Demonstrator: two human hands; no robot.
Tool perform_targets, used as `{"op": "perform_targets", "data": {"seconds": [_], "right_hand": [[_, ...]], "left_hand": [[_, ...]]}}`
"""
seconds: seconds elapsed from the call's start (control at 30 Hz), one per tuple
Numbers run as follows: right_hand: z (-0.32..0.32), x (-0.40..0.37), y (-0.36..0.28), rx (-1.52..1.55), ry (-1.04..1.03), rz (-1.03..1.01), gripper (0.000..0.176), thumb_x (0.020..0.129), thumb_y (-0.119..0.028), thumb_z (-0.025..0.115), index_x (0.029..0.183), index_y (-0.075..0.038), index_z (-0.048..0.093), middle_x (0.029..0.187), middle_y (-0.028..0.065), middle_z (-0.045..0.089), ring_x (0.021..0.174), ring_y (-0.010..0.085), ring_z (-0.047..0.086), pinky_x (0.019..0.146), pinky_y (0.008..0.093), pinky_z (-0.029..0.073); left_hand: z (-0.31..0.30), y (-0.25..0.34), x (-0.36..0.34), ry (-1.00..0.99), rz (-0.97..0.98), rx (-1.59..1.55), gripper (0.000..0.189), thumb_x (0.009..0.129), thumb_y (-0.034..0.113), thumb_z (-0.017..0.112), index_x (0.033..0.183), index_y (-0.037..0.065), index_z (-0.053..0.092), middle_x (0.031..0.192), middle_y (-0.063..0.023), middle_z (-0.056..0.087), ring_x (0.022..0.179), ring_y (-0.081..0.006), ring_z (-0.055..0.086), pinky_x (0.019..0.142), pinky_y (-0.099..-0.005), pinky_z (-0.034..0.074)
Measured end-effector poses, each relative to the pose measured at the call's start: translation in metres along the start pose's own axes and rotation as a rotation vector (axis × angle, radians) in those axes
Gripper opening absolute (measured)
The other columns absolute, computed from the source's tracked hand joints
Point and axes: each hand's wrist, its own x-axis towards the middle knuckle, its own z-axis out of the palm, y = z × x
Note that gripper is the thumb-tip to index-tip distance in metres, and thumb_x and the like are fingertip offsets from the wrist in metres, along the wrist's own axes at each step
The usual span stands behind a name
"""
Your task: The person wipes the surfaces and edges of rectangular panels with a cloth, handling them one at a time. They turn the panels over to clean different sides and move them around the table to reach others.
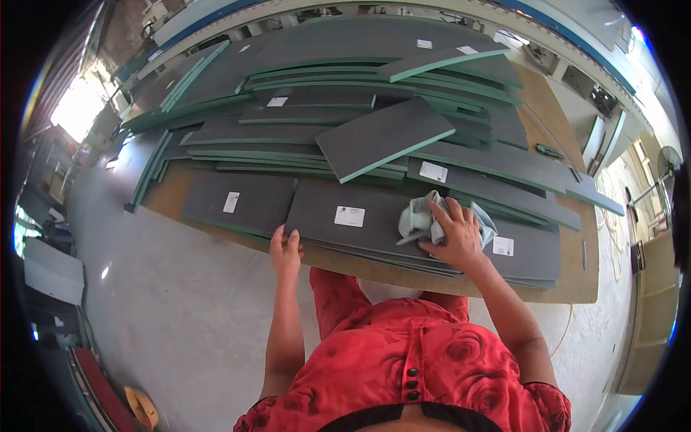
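Note:
A crumpled pale cloth (pixel 419 222) lies under my right hand (pixel 461 234), whose fingers are curled over it on the dark panels near the table's front edge. My left hand (pixel 286 248) is at the front edge of a dark grey panel (pixel 317 209) with a white label (pixel 349 216); its thumb and forefinger are apart and touch the panel's edge. To the left lies another dark panel (pixel 209 194) with a label. A panel with a label (pixel 503 247) is right of my right hand.
Behind are stacks of dark panels with green edges, one panel (pixel 385 137) lying askew on top. A green tool (pixel 548 150) rests on the brown tabletop (pixel 586 270) at the right. A long machine rail (pixel 216 30) runs behind; a fan (pixel 669 162) stands far right.

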Motion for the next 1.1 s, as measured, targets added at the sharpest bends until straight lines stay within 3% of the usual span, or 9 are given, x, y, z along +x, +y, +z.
{"op": "perform_targets", "data": {"seconds": [0.2,0.43,0.63,0.7,0.73,0.8,0.9,1.03,1.1], "right_hand": [[0.019,0.016,-0.016,-0.068,-0.055,-0.053,0.07,0.063,-0.032,0.076,0.127,-0.021,0.05,0.126,0.0149,0.045,0.109,0.0359,0.046,0.092,0.0496,0.036],[0.059,0.064,-0.093,0.049,-0.176,-0.275,0.07,0.065,-0.023,0.073,0.129,-0.019,0.047,0.127,0.0168,0.044,0.112,0.036,0.045,0.092,0.0491,0.037],[0.113,0.1,-0.176,0.088,-0.225,-0.4,0.072,0.065,-0.024,0.071,0.132,-0.017,0.044,0.128,0.0183,0.044,0.115,0.0365,0.044,0.093,0.0494,0.036],[0.123,0.115,-0.191,0.092,-0.207,-0.409,0.071,0.066,-0.026,0.071,0.131,-0.018,0.045,0.128,0.0175,0.044,0.115,0.0361,0.044,0.093,0.0495,0.036],[0.123,0.126,-0.194,0.138,-0.262,-0.376,0.07,0.066,-0.028,0.071,0.131,-0.02,0.046,0.128,0.0163,0.044,0.116,0.0354,0.044,0.094,0.0498,0.036],[0.123,0.14,-0.196,0.18,-0.309,-0.322,0.068,0.067,-0.031,0.071,0.13,-0.021,0.047,0.128,0.015,0.045,0.118,0.0347,0.043,0.095,0.05,0.035],[0.123,0.142,-0.192,0.178,-0.336,-0.277,0.065,0.067,-0.034,0.071,0.128,-0.023,0.05,0.127,0.0126,0.046,0.118,0.0334,0.044,0.095,0.0502,0.035],[0.12,0.12,-0.177,0.106,-0.249,-0.307,0.064,0.067,-0.033,0.072,0.127,-0.023,0.051,0.126,0.0122,0.047,0.118,0.0333,0.044,0.095,0.0489,0.035],[0.112,0.098,-0.156,0.175,-0.222,-0.386,0.066,0.066,-0.03,0.072,0.127,-0.023,0.05,0.127,0.0123,0.046,0.119,0.0341,0.045,0.096,0.0486,0.034]], "left_hand": [[-0.002,0.002,0.001,-0.032,0.052,-0.037,0.032,0.087,0.021,0.061,0.115,0.006,0.054,0.09,-0.003,0.056,0.071,-0.0103,0.056,0.054,-0.0247,0.049],[-0.003,-0.005,0.003,-0.019,0.087,-0.06,0.033,0.089,0.023,0.059,0.117,0.007,0.053,0.09,-0.003,0.054,0.07,-0.0103,0.056,0.052,-0.0232,0.051],[-0.01,-0.027,0.016,-0.052,0.053,-0.207,0.029,0.091,0.017,0.043,0.113,0.002,0.054,0.094,-0.0052,0.056,0.072,-0.0117,0.057,0.055,-0.0248,0.051],[-0.011,-0.012,0.009,-0.074,-0.129,-0.306,0.03,0.089,0.014,0.04,0.112,0.001,0.054,0.099,-0.0064,0.056,0.072,-0.0117,0.057,0.057,-0.0244,0.05],[-0.009,-0.015,0.009,-0.086,-0.129,-0.303,0.03,0.089,0.014,0.04,0.112,0.001,0.054,0.099,-0.0064,0.056,0.072,-0.0117,0.057,0.057,-0.0244,0.05],[-0.004,-0.016,0.004,-0.015,0.009,-0.269,0.033,0.091,0.018,0.045,0.118,0.0,0.052,0.093,-0.0056,0.059,0.069,-0.0117,0.057,0.052,-0.0236,0.051],[0.005,-0.011,-0.004,0.061,0.077,-0.151,0.03,0.092,0.02,0.047,0.114,0.001,0.054,0.091,-0.0052,0.058,0.068,-0.0106,0.055,0.05,-0.0228,0.049],[0.01,-0.044,0.013,0.086,0.162,-0.075,0.029,0.092,0.023,0.048,0.111,0.001,0.054,0.09,-0.0044,0.056,0.068,-0.0098,0.053,0.049,-0.0223,0.048],[0.012,-0.061,0.023,0.208,0.333,0.081,0.029,0.093,0.024,0.049,0.11,0.001,0.054,0.09,-0.004,0.054,0.068,-0.0099,0.054,0.048,-0.0215,0.047]]}}
